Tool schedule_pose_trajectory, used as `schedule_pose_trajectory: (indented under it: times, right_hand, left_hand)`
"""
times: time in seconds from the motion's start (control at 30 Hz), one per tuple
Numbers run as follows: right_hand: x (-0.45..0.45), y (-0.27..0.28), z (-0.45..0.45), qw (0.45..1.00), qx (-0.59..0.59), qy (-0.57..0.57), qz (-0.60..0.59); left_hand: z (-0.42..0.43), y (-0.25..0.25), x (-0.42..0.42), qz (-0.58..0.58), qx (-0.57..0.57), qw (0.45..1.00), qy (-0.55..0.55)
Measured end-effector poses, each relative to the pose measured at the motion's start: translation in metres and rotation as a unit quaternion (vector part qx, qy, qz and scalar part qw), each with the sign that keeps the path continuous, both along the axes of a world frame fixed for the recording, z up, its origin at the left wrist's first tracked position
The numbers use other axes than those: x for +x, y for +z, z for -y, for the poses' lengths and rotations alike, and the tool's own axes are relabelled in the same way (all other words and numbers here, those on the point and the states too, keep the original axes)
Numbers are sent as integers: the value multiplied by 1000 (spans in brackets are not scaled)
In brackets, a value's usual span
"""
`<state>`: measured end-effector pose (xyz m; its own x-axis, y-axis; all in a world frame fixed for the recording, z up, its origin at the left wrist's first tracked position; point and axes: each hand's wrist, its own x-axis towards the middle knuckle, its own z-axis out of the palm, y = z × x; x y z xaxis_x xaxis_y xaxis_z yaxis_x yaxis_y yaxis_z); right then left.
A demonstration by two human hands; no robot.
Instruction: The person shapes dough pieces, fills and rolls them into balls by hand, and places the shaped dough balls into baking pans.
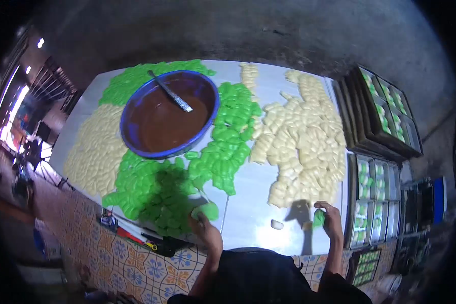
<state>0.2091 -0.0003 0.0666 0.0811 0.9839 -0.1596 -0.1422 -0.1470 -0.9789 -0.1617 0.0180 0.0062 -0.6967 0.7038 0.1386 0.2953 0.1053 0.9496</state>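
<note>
At the near edge of the table, my left hand (pixel 207 234) pinches a flat piece of green dough (pixel 207 210) beside the spread of green dough pieces (pixel 172 197). My right hand (pixel 331 222), farther right, has its fingers closed around another green dough piece (pixel 319 218). It is just in front of the cream dough pieces (pixel 306 137). A small white dough lump (pixel 277 224) lies alone between my hands. Behind them is a purple-blue basin (pixel 215 104) of brown paste (pixel 167 126), with a metal utensil (pixel 175 95) resting in it.
The white table (pixel 245 215) also carries cream pieces (pixel 93 152) on the left. Stacked trays (pixel 357 109) and a divided metal tray (pixel 377 202) with green and white pieces stand on the right. Tools (pixel 131 230) hang at the near left edge.
</note>
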Motion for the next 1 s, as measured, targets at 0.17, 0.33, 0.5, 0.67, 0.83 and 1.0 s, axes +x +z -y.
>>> schedule_pose_trajectory:
  times: [0.17,0.33,0.5,0.67,0.83,1.0]
  right_hand:
    - [-27,-17,39,958,-77,-133,241]
    - [-141,16,19,999,32,-20,15]
    - [-86,28,46,995,-29,43,83]
    - [30,1,91,993,-86,-27,71]
    - [0,-19,71,803,-32,-164,572]
    - [-110,1,8,940,59,4,336]
  left_hand:
    - [17,72,73,455,87,846,-265]
    - [22,55,118,506,3,769,-391]
    - [-22,46,72,652,91,630,-412]
    - [-58,25,5,531,162,773,-308]
    - [-37,60,38,38,22,932,-360]
    - [-9,57,101,486,91,744,-449]
